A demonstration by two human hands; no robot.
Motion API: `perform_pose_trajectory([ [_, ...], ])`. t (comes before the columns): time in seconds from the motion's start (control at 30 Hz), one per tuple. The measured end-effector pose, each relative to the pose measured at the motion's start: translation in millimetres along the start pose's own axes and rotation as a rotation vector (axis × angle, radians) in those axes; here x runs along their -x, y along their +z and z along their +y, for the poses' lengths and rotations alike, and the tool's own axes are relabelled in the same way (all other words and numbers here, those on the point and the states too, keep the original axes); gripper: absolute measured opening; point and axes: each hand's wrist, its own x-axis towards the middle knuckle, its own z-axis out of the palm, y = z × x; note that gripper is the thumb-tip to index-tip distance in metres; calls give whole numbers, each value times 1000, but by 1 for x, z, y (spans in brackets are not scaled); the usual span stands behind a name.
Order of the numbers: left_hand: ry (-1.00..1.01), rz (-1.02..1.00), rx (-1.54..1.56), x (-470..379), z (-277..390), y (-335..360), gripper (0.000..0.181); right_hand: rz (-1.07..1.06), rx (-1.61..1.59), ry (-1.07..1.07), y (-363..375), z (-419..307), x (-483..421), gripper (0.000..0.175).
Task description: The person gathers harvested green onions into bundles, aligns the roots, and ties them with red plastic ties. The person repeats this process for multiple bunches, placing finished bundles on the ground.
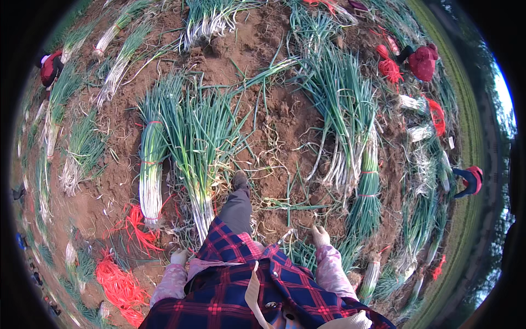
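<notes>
My left hand (179, 257), in a pale glove, hangs low beside my plaid coat, near a tangle of red plastic ties (139, 230). Its fingers are too small to make out. On the other side, my gloved right hand (320, 236) is held above green onion leaves (300, 253); whether it touches them is unclear. A bundle of green onions (151, 189) bound with red ties lies ahead on the left. Against it rests a loose heap of green onions (201, 144). Ahead on the right are another loose heap (343, 123) and a tied bundle (369, 181).
My shoe (240, 180) stands on brown soil (271, 144) between the heaps. A larger pile of red ties (119, 283) lies at lower left. People work at far right (423, 61), right edge (472, 181) and far left (51, 68), among more onion rows.
</notes>
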Motion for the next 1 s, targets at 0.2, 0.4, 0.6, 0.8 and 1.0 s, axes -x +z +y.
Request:
perform_pose_trajectory([
  [0.2, 96, -298, 102, -21, 178, 7, 37, 91, 94, 195, -8, -93, -3, 35],
  [0.4, 25, -19, 361, -20, 342, 19, 34, -130, 512, 247, -12, -153, -43, 51],
  [0.6, 67, 50, 88, -78, 472, 48, 39, -141, 699, 190, 4, -253, -183, 42],
  [0.8, 314, 88, 28, -75, 704, 114, 39, -175, 819, 114, 46, -475, -398, 45],
  [1.0, 337, 223, -164, -22, 889, 132, 35, 30, 917, -472, 111, -776, -536, 49],
])
